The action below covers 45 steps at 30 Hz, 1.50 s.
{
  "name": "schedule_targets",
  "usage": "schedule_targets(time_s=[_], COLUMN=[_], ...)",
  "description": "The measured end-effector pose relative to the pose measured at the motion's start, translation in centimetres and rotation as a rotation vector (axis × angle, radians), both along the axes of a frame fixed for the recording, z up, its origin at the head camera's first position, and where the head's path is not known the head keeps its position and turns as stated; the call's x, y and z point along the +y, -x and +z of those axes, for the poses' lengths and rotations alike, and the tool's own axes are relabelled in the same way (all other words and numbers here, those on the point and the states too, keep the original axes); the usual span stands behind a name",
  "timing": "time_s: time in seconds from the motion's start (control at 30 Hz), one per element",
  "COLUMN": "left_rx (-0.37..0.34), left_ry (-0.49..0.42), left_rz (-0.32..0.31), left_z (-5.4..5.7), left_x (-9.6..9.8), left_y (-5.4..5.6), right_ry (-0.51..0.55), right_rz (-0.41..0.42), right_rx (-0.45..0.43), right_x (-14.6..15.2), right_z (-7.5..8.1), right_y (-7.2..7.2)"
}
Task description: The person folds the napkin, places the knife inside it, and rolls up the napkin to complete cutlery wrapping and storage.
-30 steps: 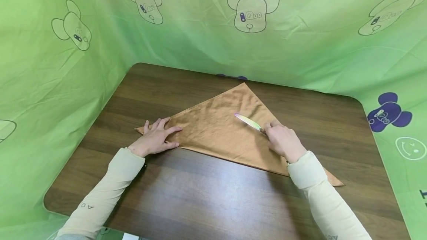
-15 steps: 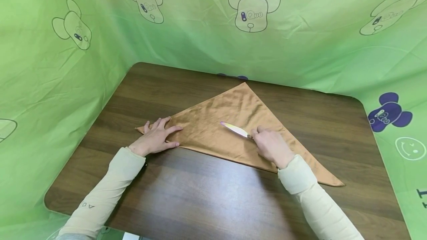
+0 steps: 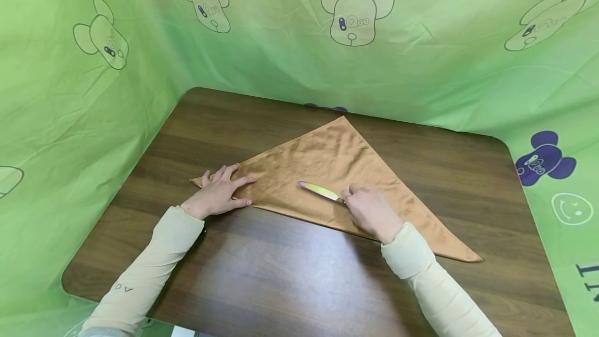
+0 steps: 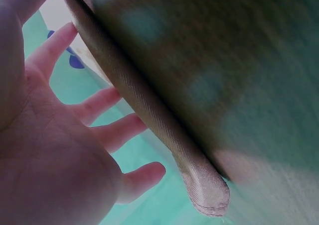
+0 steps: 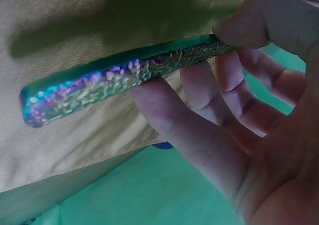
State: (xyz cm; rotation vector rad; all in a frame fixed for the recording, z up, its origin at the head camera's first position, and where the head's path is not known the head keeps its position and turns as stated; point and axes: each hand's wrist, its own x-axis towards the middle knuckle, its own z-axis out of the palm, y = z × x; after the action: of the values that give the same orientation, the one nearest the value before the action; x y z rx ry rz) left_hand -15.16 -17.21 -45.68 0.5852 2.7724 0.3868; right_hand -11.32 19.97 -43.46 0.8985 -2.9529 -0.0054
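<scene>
A copper-coloured satin cloth (image 3: 299, 170) lies in a large triangle on the table, slightly wrinkled near its far corner. Over its left end my left hand (image 3: 217, 194) rests with spread, straight fingers; the left wrist view shows fingertips at the cloth's rounded edge (image 4: 144, 95). My right hand (image 3: 372, 212) holds a slim iridescent knife-shaped utensil (image 3: 319, 190) low over the cloth, near its long front edge. In the right wrist view, thumb and fingers pinch the utensil (image 5: 94, 88), whose visible face looks textured. Whether it touches the cloth I cannot tell.
A dark wood-grain table (image 3: 276, 274) with rounded corners carries the cloth. Green fabric (image 3: 271, 30) printed with bear heads encloses it at the back and both sides. A white object (image 3: 182, 332) shows below the front edge.
My right hand has moved left and nearer the front with the utensil, over the cloth towards its long front edge. The left hand has stayed put.
</scene>
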Motion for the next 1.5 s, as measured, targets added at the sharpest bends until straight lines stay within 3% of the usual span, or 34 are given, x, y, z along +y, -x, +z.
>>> schedule_targets(time_s=[0.43,0.77,1.03,1.5], left_rx=[-0.013,-0.035,-0.037,-0.034], left_ry=[-0.005,-0.012,-0.013,-0.004], left_rz=[0.005,0.016,0.015,0.018], left_z=[0.1,-0.1,0.0,0.0], left_x=[0.1,0.0,-0.1,-0.1], left_y=[-0.1,-0.1,0.0,-0.1], right_ry=[-0.014,-0.034,-0.009,-0.001], right_rz=[0.062,0.079,0.088,0.094], right_rx=[0.012,-0.015,0.034,0.034], right_x=[-1.3,-2.2,-2.5,-2.9], right_z=[0.0,0.1,-0.3,-1.0], right_y=[-0.8,-1.4,-2.0,-2.4])
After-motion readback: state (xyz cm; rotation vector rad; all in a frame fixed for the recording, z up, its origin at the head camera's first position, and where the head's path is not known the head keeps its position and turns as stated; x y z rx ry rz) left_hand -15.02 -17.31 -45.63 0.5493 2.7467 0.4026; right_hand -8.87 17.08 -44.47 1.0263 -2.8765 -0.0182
